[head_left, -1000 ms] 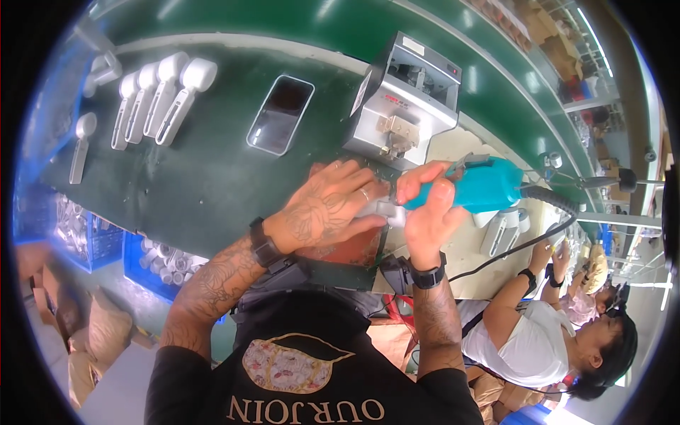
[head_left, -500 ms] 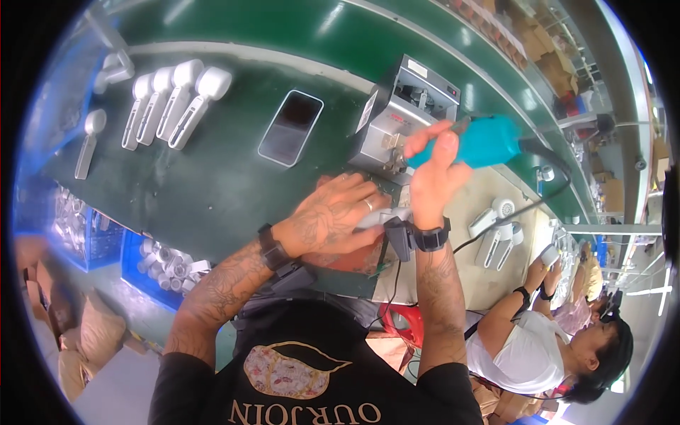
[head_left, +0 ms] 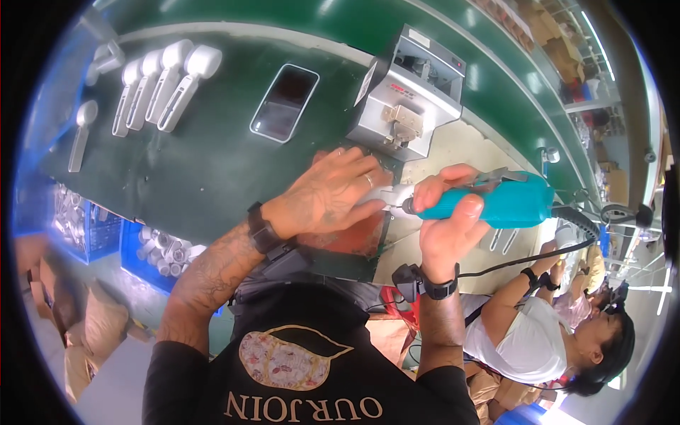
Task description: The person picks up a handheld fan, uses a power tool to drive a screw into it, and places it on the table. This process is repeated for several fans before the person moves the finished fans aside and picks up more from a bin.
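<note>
My left hand point(head_left: 329, 190) presses down on a white shower head part point(head_left: 401, 193) over a reddish-brown pad point(head_left: 347, 244). Its fingers curl over the part and hide most of it. In my right hand point(head_left: 453, 227) is a teal electric screwdriver point(head_left: 520, 200), held nearly level with the thumb along its side. The bit points left and meets the white part beside my left fingertips; whether a screw sits there is too small to tell. Just beyond both hands stands a grey screw feeder point(head_left: 407, 99).
Several white shower heads point(head_left: 173, 88) lie at the far left, near a phone point(head_left: 285, 103). Blue bins point(head_left: 145, 265) with white parts stand below the left table edge. A black cable point(head_left: 577, 234) trails from the screwdriver. A co-worker point(head_left: 524, 329) sits at the right.
My right hand has brought the screwdriver from the screw feeder down and toward me, to the white part under my left hand. The left hand still holds that part.
</note>
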The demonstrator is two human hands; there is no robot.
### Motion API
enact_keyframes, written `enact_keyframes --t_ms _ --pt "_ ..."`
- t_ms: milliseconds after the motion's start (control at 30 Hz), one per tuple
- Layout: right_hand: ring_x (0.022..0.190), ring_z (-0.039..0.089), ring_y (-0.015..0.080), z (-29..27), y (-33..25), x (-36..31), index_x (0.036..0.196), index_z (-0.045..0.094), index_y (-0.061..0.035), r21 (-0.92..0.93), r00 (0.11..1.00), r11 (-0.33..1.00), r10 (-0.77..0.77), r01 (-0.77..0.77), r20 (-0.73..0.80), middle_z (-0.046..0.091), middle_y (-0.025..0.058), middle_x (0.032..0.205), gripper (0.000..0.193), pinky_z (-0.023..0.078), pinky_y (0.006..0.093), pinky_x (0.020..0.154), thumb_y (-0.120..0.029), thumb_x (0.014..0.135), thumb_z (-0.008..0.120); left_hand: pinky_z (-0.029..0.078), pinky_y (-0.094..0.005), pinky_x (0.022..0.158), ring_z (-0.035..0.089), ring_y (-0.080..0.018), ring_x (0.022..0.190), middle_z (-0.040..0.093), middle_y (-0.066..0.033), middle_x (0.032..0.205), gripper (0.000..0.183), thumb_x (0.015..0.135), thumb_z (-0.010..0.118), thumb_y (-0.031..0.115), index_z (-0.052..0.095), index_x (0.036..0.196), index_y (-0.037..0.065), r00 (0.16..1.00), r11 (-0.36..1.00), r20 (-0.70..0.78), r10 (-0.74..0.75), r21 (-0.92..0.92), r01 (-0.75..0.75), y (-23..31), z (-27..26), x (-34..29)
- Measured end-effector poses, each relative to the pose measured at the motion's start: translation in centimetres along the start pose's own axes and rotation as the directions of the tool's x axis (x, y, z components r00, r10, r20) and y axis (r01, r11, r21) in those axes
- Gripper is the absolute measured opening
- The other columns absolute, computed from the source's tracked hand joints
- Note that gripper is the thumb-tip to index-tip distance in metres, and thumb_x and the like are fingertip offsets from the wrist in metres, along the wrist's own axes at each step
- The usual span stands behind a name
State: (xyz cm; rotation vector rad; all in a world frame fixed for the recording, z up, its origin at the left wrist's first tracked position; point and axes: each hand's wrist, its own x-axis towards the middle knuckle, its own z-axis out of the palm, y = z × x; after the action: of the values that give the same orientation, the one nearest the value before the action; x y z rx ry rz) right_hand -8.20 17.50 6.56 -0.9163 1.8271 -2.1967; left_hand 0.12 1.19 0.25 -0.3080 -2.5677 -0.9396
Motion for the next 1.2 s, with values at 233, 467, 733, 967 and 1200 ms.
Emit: enact_keyframes --t_ms 233,467,733,967,1200 --pt "0.06 0.053 0.0206 0.0 1.6 -0.4 0.108 0.051 0.0027 0.05 0.999 0.997 0.051 -0.051 -0.015 0.053 0.0095 0.067 0.066 0.044 0.0342 0.056 -0.059 0.09 0.065 0.045 -0.0425 0.087 0.054 -0.0287 0.097 0.059 -0.0074 0.109 0.037 0.089 0.069 0.027 0.064 0.122 0.011 0.998 0.998 0.016 -0.055 0.0 0.055 -0.6 0.3 -0.2" --pt "0.073 0.057 0.0188 -1.6 5.5 -2.6 0.102 0.054 -0.0022 -0.382 0.98 0.911 -0.094 0.156 0.176 0.059 0.0059 0.083 0.016 0.047 0.0309 0.067 -0.017 0.097 0.057 0.044 -0.0442 0.089 0.055 -0.0338 0.103 0.06 -0.0125 0.109 0.038 0.082 0.068 0.022 0.064 0.116 0.004 0.999 1.0 -0.032 0.006 0.011 -0.005 -0.6 0.2 0.4" --pt "0.069 0.057 0.0124 -1.2 2.3 -2.1 0.104 0.057 -0.0001 0.009 0.997 0.997 0.073 -0.073 0.011 0.059 0.0042 0.078 0.022 0.048 0.0288 0.064 -0.021 0.098 0.059 0.042 -0.0493 0.097 0.056 -0.0384 0.109 0.06 -0.0152 0.119 0.039 0.081 0.073 0.015 0.061 0.115 0.001 0.994 0.999 0.103 -0.036 -0.018 0.038 2.0 -0.1 1.1" --pt "0.065 0.058 0.0198 -1.2 -3.7 -2.9 0.109 0.055 -0.0014 0.383 0.994 0.924 0.041 0.001 -0.101 0.06 0.0098 0.075 0.055 0.048 0.0336 0.061 -0.054 0.094 0.063 0.052 -0.0426 0.076 0.066 -0.0343 0.088 0.069 -0.0096 0.1 0.042 0.073 0.079 0.004 0.064 0.112 0.008 0.993 0.994 -0.026 0.113 0.006 -0.113 4.4 -2.3 -2.3" --pt "0.054 0.043 0.0151 -3.7 -3.2 -6.1 0.106 0.051 -0.0068 0.064 0.953 0.998 0.021 -0.002 -0.302 0.047 0.0028 0.066 0.071 0.036 0.0302 0.051 -0.076 0.088 0.052 0.048 -0.0295 0.092 0.064 -0.017 0.102 0.069 -0.0082 0.109 0.034 0.09 0.072 0.007 0.064 0.121 -0.003 0.651 0.682 -0.299 -0.698 -0.556 0.475 -1.8 -6.3 -5.9"
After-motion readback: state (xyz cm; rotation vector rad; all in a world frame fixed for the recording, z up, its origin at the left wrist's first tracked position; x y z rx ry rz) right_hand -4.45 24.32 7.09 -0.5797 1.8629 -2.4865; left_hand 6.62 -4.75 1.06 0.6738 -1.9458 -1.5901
